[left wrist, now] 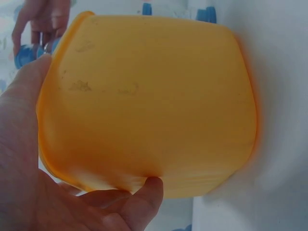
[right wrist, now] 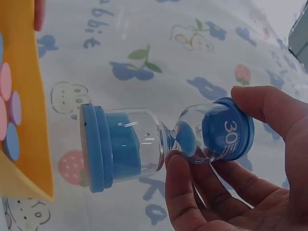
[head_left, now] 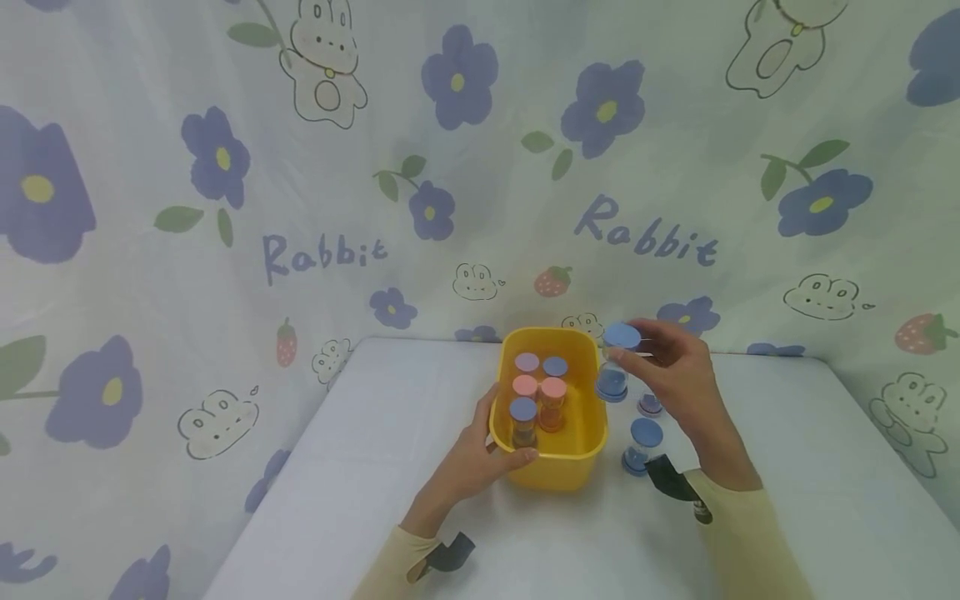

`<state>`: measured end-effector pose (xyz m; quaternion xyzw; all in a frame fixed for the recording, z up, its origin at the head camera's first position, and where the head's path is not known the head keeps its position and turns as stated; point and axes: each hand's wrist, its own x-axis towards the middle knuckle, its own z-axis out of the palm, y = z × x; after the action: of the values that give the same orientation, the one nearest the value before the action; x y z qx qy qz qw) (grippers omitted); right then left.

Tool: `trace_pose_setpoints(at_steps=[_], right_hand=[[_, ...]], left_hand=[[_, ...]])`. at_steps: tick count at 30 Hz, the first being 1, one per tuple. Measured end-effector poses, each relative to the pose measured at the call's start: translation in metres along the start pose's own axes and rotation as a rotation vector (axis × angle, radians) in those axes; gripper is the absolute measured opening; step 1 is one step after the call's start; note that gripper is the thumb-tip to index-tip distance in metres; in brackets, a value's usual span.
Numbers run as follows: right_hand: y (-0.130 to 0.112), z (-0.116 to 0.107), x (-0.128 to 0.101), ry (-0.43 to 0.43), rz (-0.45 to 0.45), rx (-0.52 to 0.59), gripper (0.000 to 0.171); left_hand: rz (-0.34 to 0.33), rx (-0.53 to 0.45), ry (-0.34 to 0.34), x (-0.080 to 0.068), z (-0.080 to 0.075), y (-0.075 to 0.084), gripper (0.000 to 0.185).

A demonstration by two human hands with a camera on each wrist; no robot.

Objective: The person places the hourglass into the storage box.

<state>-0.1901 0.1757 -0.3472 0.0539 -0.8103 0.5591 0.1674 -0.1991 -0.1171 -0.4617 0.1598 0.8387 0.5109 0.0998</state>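
Observation:
My right hand [head_left: 678,371] holds a blue-capped hourglass [head_left: 612,383] in the air just right of the yellow bin [head_left: 555,475]. In the right wrist view, thumb and fingers grip the end marked 30, and blue sand lies in both bulbs. My left hand [head_left: 476,454] grips the bin at its near left corner, thumb over the rim and fingers against the outer wall. Inside the bin stand several hourglasses: two pink-capped, a purple-capped one [head_left: 527,362], a blue-capped one at the back [head_left: 555,366] and a blue-capped one in front [head_left: 523,408].
On the white table [head_left: 390,433], right of the bin, stands another blue hourglass [head_left: 646,433]. Behind it a purple-based hourglass [head_left: 650,406] is partly hidden by my right hand. A curtain [head_left: 487,167] printed with flowers and rabbits hangs behind the table.

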Motion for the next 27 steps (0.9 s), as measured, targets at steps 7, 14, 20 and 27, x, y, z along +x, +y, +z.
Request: trace_pose_setpoints(at_steps=[7, 14, 20, 27], right_hand=[[0.003, 0.019, 0.004, -0.056, 0.002, 0.018, 0.050], [0.007, 0.035, 0.008, -0.099, 0.035, 0.017, 0.050], [0.005, 0.042, 0.009, -0.134, 0.082, -0.010, 0.052], [0.007, 0.051, 0.016, -0.196, 0.121, -0.080, 0.052]], left_hand=[[0.001, 0.005, -0.001, 0.001, 0.000, -0.001, 0.113], [-0.002, -0.003, 0.000, 0.000, 0.001, -0.001, 0.112], [-0.005, -0.005, -0.003, -0.001, 0.000, 0.000, 0.112], [0.001, -0.001, -0.005, -0.001, -0.001, 0.000, 0.111]])
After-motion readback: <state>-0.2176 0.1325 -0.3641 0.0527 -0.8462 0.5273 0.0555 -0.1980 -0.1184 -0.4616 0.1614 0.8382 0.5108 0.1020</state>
